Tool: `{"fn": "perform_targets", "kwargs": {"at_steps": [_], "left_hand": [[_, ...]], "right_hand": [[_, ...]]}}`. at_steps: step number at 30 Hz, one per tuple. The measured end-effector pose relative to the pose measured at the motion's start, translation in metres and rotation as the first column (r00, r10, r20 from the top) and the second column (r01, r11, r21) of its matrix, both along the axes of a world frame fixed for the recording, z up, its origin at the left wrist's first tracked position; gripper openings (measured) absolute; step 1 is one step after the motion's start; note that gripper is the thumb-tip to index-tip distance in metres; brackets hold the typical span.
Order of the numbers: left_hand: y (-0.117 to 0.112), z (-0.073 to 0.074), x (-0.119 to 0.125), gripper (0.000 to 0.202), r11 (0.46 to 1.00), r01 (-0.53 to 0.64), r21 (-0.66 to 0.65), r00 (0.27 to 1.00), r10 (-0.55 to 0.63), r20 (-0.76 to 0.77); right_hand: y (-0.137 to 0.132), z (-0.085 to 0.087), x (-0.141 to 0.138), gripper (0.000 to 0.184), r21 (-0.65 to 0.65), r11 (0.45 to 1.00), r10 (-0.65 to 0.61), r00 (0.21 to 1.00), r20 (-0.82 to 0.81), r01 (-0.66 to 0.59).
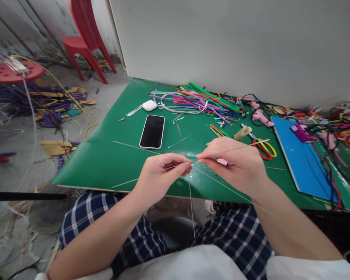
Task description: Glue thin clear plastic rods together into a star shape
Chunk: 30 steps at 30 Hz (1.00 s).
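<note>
My left hand and my right hand meet over the near edge of the green table. Both pinch thin metal wires that cross between their fingertips and fan out toward the table and down past my lap. A small pink piece sticks out under the fingers of my right hand. The fingers of both hands are pressed together on the wires.
A black phone and a white earbud case lie beyond my hands. A pile of coloured pipe cleaners sits at the back. Yellow-handled scissors, a blue board and pink glue guns lie right. A red chair stands on the littered floor.
</note>
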<state>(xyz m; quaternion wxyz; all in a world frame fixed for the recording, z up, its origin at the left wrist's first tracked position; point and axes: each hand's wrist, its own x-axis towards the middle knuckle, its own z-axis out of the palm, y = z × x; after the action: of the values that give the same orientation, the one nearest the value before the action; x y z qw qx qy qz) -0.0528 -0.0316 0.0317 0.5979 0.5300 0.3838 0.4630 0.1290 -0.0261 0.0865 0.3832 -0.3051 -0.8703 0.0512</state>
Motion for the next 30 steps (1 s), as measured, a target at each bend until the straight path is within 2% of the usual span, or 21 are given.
{"fn": "perform_targets", "kwargs": {"at_steps": [8, 14, 19, 23, 30], "left_hand": [[0.000, 0.000, 0.001, 0.009, 1.000, 0.004, -0.029, 1.000, -0.005, -0.025], [0.006, -0.005, 0.003, 0.009, 0.991, 0.056, -0.123, 0.998, -0.056, 0.009], [0.010, -0.010, 0.005, 0.029, 0.964, 0.100, -0.248, 0.995, -0.100, 0.011], [0.012, -0.012, 0.006, 0.042, 0.950, 0.115, -0.289, 0.993, -0.115, 0.017], [0.015, -0.017, 0.007, 0.025, 0.925, 0.106, -0.365, 0.994, -0.109, 0.012]], "right_hand": [[0.001, -0.002, 0.001, 0.010, -0.006, 1.000, -0.008, 1.000, 0.010, 0.008], [0.004, -0.011, 0.006, 0.006, -0.022, 1.000, -0.001, 1.000, 0.011, 0.001], [0.007, -0.019, 0.012, 0.005, -0.102, 0.994, -0.039, 0.999, 0.018, 0.041], [0.010, -0.025, 0.019, 0.004, -0.202, 0.976, -0.085, 0.996, -0.012, 0.081], [0.014, -0.038, 0.027, 0.003, -0.301, 0.944, -0.143, 0.990, 0.005, 0.138]]}}
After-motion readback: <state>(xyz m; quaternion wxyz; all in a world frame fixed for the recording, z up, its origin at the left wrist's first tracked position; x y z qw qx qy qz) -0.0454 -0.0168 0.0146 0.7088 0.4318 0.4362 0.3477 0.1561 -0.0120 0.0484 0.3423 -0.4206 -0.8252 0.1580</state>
